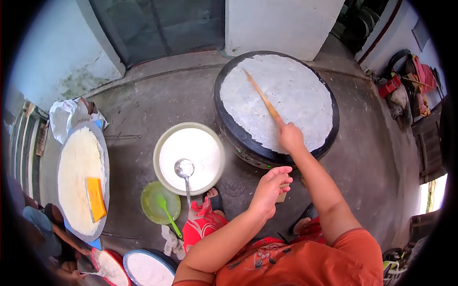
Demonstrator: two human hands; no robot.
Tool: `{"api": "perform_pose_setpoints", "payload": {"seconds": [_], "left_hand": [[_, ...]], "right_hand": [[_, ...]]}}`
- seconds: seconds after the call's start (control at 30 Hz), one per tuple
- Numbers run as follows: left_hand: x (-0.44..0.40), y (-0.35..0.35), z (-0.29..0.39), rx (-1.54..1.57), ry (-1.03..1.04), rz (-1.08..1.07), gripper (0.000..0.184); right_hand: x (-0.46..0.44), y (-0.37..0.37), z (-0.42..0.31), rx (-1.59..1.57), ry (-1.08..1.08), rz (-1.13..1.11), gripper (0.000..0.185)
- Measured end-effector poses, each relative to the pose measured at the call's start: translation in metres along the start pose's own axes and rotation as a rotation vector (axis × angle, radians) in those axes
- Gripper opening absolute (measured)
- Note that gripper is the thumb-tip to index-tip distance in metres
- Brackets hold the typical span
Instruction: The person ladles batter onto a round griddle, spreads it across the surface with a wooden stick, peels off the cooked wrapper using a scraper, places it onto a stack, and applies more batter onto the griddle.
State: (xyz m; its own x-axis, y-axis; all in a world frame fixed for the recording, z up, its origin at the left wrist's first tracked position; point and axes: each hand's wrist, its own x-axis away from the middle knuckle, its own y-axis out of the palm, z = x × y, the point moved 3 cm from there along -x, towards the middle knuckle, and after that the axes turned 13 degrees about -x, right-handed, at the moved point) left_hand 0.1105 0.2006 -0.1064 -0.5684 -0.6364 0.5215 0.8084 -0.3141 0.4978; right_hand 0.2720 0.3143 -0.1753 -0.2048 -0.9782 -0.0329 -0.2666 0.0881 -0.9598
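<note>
A round black griddle (222,107) carries a thin pale layer of batter (300,90) over most of its top. My right hand (290,137) is closed on a flat wooden stick (265,99), which lies across the batter towards the upper left. Near the griddle's front edge, my left hand (274,189) is raised with its fingers apart and holds nothing. Left of the griddle is a wide bowl of white batter (195,148), with a metal ladle (184,168) resting in it. A green bowl (149,205) beside it holds a green brush (163,204).
At the left, a long board (107,162) bears pale sheets (78,167) and an orange scraper (96,199). Two basins of white stuff, one red (114,255) and one blue (162,257), stand at the lower left. Another person's arm (69,238) reaches there.
</note>
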Motion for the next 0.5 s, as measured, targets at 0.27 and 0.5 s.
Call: {"api": "perform_pose_setpoints", "payload": {"seconds": [0.27, 0.5], "left_hand": [[0.006, -0.002, 0.001, 0.025, 0.026, -0.025, 0.024], [0.002, 0.001, -0.005, 0.052, 0.037, -0.025, 0.026]], "right_hand": [[0.020, 0.015, 0.006, -0.460, -0.083, 0.063, 0.030], [0.116, 0.072, -0.082, -1.217, 0.200, -0.608, 0.037]]}}
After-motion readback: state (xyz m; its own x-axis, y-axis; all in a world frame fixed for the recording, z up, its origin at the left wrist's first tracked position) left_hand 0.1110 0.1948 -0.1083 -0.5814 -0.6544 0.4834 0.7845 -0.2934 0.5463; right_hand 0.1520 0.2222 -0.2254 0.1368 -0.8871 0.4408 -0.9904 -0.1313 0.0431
